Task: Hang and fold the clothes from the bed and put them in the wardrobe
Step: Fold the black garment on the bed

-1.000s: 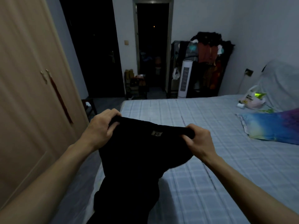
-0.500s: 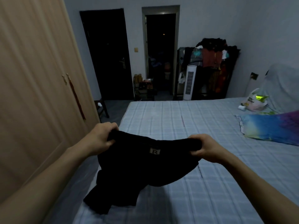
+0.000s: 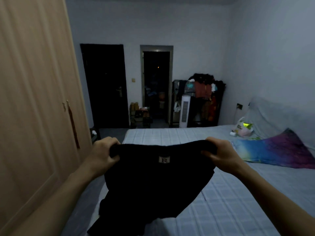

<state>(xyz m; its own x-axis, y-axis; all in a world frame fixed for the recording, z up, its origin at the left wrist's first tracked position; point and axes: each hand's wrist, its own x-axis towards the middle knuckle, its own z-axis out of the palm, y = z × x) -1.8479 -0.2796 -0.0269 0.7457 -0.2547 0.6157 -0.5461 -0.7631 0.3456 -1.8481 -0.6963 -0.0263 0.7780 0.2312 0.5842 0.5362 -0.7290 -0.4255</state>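
Note:
A black garment (image 3: 150, 188) with a small white label hangs in front of me over the near corner of the bed (image 3: 238, 206). My left hand (image 3: 102, 155) grips its top edge on the left and my right hand (image 3: 221, 155) grips the top edge on the right, holding it stretched between them. Its lower part droops onto the bed's edge. The wardrobe (image 3: 34, 116) stands at my left with its light wooden doors shut.
A blue and purple cloth (image 3: 272, 150) and a plastic bag (image 3: 242, 127) lie on the far right of the bed. Beyond the bed stand a white tower fan (image 3: 185, 111), a loaded clothes rack (image 3: 206, 92), a dark door and an open doorway.
The view has tilted upward, showing more wall and ceiling. Both hands keep their grip on the black garment, now held a little higher and wider, with its lower part swung back toward me.

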